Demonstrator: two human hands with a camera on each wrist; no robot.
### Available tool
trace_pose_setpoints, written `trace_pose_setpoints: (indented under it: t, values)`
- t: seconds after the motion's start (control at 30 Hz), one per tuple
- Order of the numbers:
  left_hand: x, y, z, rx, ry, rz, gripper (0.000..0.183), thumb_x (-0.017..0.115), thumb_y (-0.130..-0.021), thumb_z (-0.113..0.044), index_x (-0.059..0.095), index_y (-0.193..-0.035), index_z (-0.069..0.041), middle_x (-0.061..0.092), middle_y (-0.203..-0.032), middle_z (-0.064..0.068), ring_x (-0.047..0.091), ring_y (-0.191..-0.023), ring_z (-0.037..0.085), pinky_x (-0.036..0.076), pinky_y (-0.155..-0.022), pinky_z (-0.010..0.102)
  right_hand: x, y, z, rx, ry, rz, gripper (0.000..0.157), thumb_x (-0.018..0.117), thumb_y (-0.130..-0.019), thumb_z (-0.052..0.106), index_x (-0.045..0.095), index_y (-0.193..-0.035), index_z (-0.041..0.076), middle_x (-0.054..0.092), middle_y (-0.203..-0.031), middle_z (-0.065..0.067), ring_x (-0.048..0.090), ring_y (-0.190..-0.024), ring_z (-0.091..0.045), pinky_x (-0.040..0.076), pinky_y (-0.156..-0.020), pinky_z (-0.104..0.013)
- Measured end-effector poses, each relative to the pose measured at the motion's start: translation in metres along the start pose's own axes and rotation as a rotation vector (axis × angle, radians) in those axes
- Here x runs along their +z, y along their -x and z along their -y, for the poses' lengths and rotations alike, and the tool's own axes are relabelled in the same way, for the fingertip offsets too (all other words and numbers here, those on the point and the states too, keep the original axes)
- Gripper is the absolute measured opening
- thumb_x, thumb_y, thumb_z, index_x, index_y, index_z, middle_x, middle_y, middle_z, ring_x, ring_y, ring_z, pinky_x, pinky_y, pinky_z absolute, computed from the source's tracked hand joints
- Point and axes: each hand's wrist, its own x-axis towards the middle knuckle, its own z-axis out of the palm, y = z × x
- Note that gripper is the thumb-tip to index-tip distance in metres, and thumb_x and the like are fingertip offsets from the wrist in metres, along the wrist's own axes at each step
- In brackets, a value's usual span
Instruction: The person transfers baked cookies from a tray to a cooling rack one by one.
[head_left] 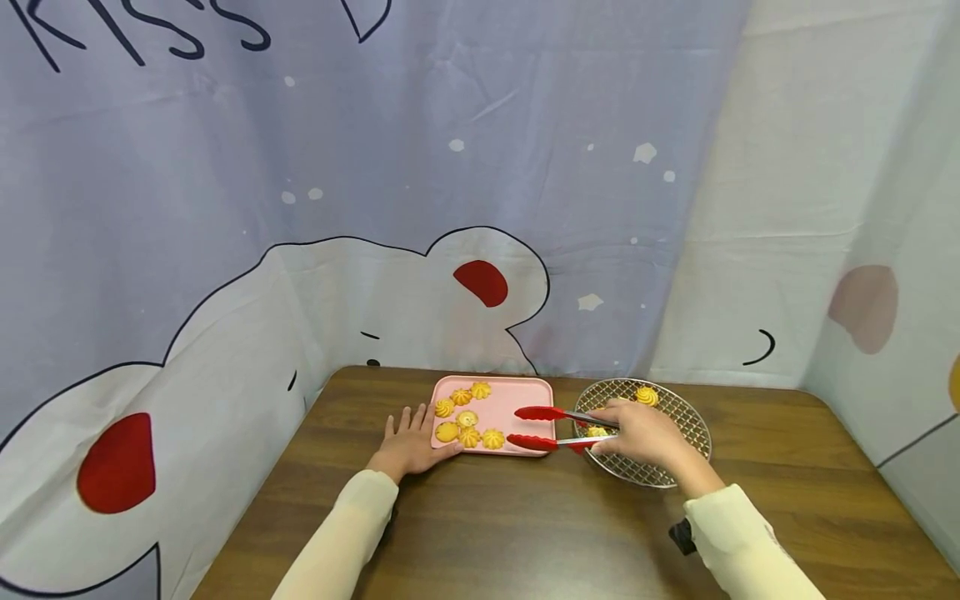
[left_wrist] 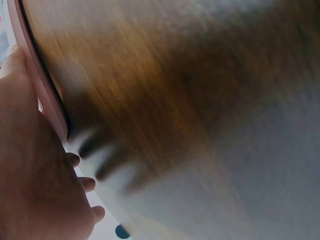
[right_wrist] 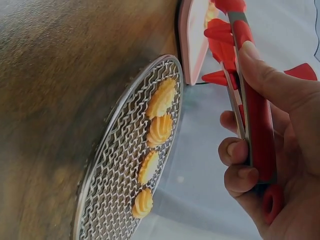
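Note:
A pink tray (head_left: 525, 393) with several golden piped cookies (head_left: 468, 437) on its left half lies near the table's back edge. At its front left corner rests my left hand (head_left: 407, 448), fingers spread, thumb along the front rim; the left wrist view shows the thumb (left_wrist: 16, 60) against the tray's side. My right hand (head_left: 643, 429) grips red-tipped tongs (head_left: 542, 413) by the handles. Their tips are parted above the tray's right part, with no cookie visible between them. Below that hand is a round wire rack (head_left: 686, 425) bearing several cookies (right_wrist: 160, 130), partly hidden in the head view.
The wooden table (head_left: 480, 517) has rounded back corners. A printed cloth curtain (head_left: 405, 183) hangs close behind it and along the sides. The rack stands just right of the tray, a narrow gap between them.

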Motion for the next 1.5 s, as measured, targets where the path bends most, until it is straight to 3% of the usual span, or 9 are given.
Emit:
trace_pose_setpoints:
  t: [0.4,0.6,0.7,0.83,0.97,1.1,1.37,1.5]
  values:
    - [-0.014,0.014,-0.01,-0.003,-0.008,0.013,0.105,0.043,-0.093,-0.076,0.012,-0.163,-0.003,0.018,-0.167,0.018,0.011,-0.154,0.043,0.003,-0.121,0.064,0.003,-0.011,0.008,-0.044,-0.006,0.041,0.056,0.084,-0.08,0.042,0.072,-0.13,0.021,0.063,-0.136,-0.012,0.061,-0.122,-0.039,0.052,-0.088,-0.059]
    - [-0.014,0.015,-0.011,0.0,-0.015,0.008,0.106,0.042,-0.093,-0.077,0.013,-0.162,-0.003,0.019,-0.167,0.019,0.013,-0.154,0.043,0.005,-0.12,0.065,0.006,-0.021,0.01,-0.079,0.001,0.031,0.053,0.086,-0.078,0.041,0.074,-0.126,0.023,0.068,-0.11,0.004,0.066,-0.099,-0.023,0.053,-0.075,-0.044]
    - [-0.014,0.014,-0.011,0.0,-0.019,0.007,0.106,0.042,-0.093,-0.078,0.013,-0.162,-0.003,0.019,-0.167,0.018,0.012,-0.154,0.043,0.005,-0.121,0.064,0.006,-0.027,0.012,-0.083,0.007,0.041,0.053,0.087,-0.078,0.04,0.074,-0.126,0.023,0.066,-0.107,0.006,0.064,-0.094,-0.019,0.052,-0.072,-0.041]
    - [-0.014,0.014,-0.012,0.001,-0.019,0.008,0.106,0.042,-0.092,-0.078,0.013,-0.162,-0.003,0.02,-0.167,0.018,0.013,-0.154,0.043,0.005,-0.121,0.064,0.005,-0.033,0.015,-0.067,0.01,0.063,0.055,0.086,-0.078,0.041,0.073,-0.128,0.023,0.068,-0.124,-0.004,0.065,-0.11,-0.028,0.054,-0.082,-0.049]
    - [-0.013,0.013,-0.012,-0.002,-0.023,0.015,0.107,0.041,-0.092,-0.079,0.014,-0.162,-0.003,0.02,-0.167,0.017,0.013,-0.154,0.042,0.005,-0.121,0.064,0.006,-0.036,0.017,-0.042,0.019,0.093,0.055,0.085,-0.079,0.043,0.072,-0.13,0.024,0.06,-0.142,-0.015,0.056,-0.129,-0.04,0.049,-0.094,-0.061]
    - [-0.012,0.012,-0.011,-0.002,-0.026,0.015,0.107,0.04,-0.092,-0.08,0.014,-0.162,-0.003,0.019,-0.168,0.016,0.013,-0.154,0.041,0.005,-0.121,0.064,0.009,-0.038,0.017,-0.017,0.019,0.104,0.055,0.085,-0.079,0.043,0.072,-0.13,0.025,0.058,-0.144,-0.014,0.054,-0.131,-0.041,0.048,-0.096,-0.062]
    - [-0.011,0.012,-0.01,-0.006,-0.025,0.009,0.107,0.04,-0.092,-0.08,0.013,-0.162,-0.004,0.019,-0.168,0.017,0.012,-0.154,0.041,0.004,-0.121,0.064,0.013,-0.038,0.015,-0.021,0.016,0.105,0.054,0.085,-0.08,0.041,0.072,-0.13,0.024,0.061,-0.14,-0.013,0.057,-0.127,-0.039,0.047,-0.096,-0.061]
    - [-0.012,0.012,-0.01,-0.005,-0.03,0.009,0.107,0.04,-0.092,-0.08,0.013,-0.162,-0.004,0.019,-0.168,0.017,0.013,-0.154,0.042,0.005,-0.121,0.064,0.017,-0.034,0.014,-0.058,0.025,0.065,0.051,0.084,-0.081,0.04,0.073,-0.128,0.024,0.067,-0.124,-0.003,0.065,-0.11,-0.028,0.053,-0.083,-0.05]
